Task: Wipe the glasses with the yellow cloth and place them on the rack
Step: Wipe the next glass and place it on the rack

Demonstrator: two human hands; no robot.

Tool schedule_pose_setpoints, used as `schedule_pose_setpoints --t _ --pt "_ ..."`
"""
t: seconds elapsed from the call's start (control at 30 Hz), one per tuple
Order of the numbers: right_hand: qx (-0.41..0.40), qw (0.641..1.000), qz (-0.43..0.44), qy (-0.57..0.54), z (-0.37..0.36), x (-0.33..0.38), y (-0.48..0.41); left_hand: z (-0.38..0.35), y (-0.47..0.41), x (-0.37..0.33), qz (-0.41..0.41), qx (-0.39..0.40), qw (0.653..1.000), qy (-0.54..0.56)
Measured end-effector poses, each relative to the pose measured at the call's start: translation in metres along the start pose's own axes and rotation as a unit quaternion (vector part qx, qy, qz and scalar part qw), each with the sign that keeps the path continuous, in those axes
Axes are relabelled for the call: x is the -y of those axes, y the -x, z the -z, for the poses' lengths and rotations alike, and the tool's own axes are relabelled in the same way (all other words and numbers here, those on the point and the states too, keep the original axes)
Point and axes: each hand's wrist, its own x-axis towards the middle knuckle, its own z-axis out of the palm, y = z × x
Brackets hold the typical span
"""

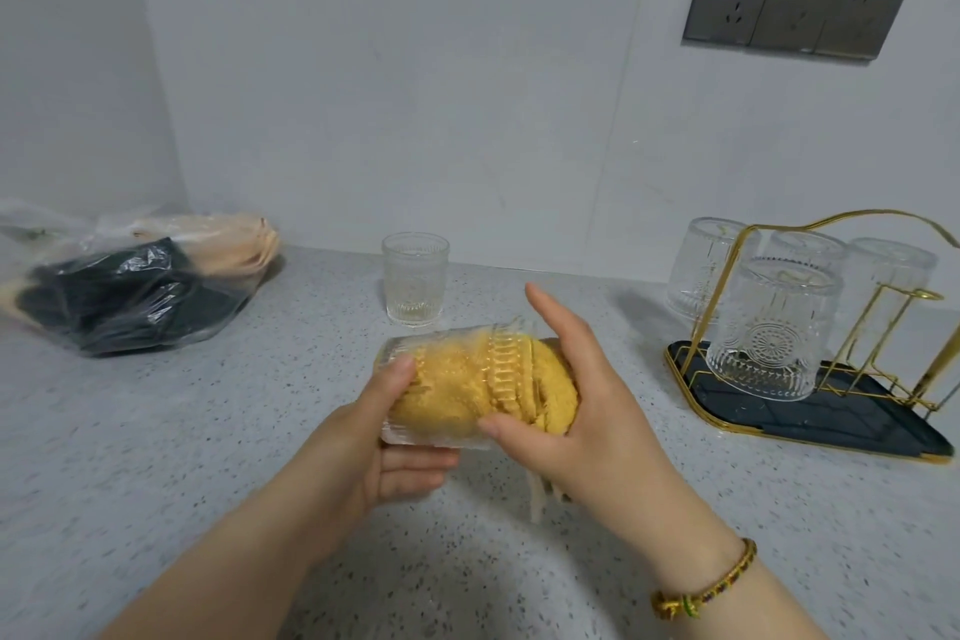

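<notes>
**Glass held sideways, cloth inside, rack off to the right**

Both hands are clamped on one job. The left hand (pixel 384 437) grips the base end of a clear ribbed drinking glass (pixel 498 359), which lies on its side above the speckled grey worktop (pixel 208 405). Its long axis runs left to right, mouth to the right. The right hand (pixel 582 411) cups a bright yellow cloth (pixel 558 390) stuffed into that mouth, thumb pressed on it, forefinger straight (a pale tail of cloth hangs below).

Right of the hands and a little farther back stands the gold wire rack (pixel 730 276) on its dark tray (pixel 810 411), so the right hand is nearer. It carries four upturned patterned glasses (pixel 774 327); one gold peg (pixel 924 295) looks free.

Behind the hands a second ribbed glass (pixel 415 278) stands upright, apparently empty and probably awaiting its wipe. Far left, a clear plastic bag (pixel 130 291) holds dark and beige items.
</notes>
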Motion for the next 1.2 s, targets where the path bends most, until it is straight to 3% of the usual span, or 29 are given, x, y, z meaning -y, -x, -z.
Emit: schedule_pose_setpoints --t 0.13,0.23,0.3,0.43,0.5,0.6,0.7,0.8,0.9,0.97,1.1,1.2 --pt "-0.05 0.988 -0.074 -0.127 0.004 -0.011 -0.005 0.002 0.001 -0.001 -0.031 0.03 0.999 0.0" --pt "-0.048 0.969 -0.151 -0.188 0.001 -0.018 -0.005 0.002 0.002 -0.004 -0.056 0.007 0.998 -0.037" --pt "-0.04 0.977 -0.15 -0.146 -0.003 -0.019 -0.005 0.002 0.001 -0.003 -0.042 -0.013 0.998 -0.049" --pt "0.035 0.997 -0.061 -0.024 -0.011 -0.007 0.001 0.004 0.001 -0.005 0.053 -0.001 0.999 -0.01" --pt "0.03 0.998 -0.047 -0.017 -0.011 -0.006 0.001 0.004 0.001 -0.005 0.054 0.011 0.998 0.003" --pt "-0.035 0.983 -0.116 -0.138 -0.006 -0.013 -0.004 0.008 -0.001 -0.003 -0.025 0.041 0.999 -0.01" --pt "-0.059 0.926 -0.208 -0.309 -0.005 -0.019 -0.006 0.007 0.001 -0.005 -0.082 0.048 0.994 -0.045" --pt "-0.068 0.949 -0.187 -0.247 -0.015 -0.014 -0.002 0.005 0.0 -0.006 -0.069 0.006 0.997 -0.038" --pt "-0.041 0.992 -0.071 -0.094 -0.025 -0.004 0.004 0.003 0.001 -0.006 0.011 -0.005 1.0 -0.005" --pt "-0.024 0.998 -0.027 -0.048 -0.022 -0.001 0.005 0.002 0.003 -0.007 0.05 0.003 0.999 -0.018" --pt "-0.08 0.983 -0.104 -0.131 -0.015 -0.013 0.0 0.001 0.001 -0.005 0.006 -0.008 0.998 -0.059" --pt "-0.074 0.971 -0.146 -0.172 -0.014 -0.019 -0.002 0.002 0.003 -0.008 -0.009 -0.026 0.996 -0.086"
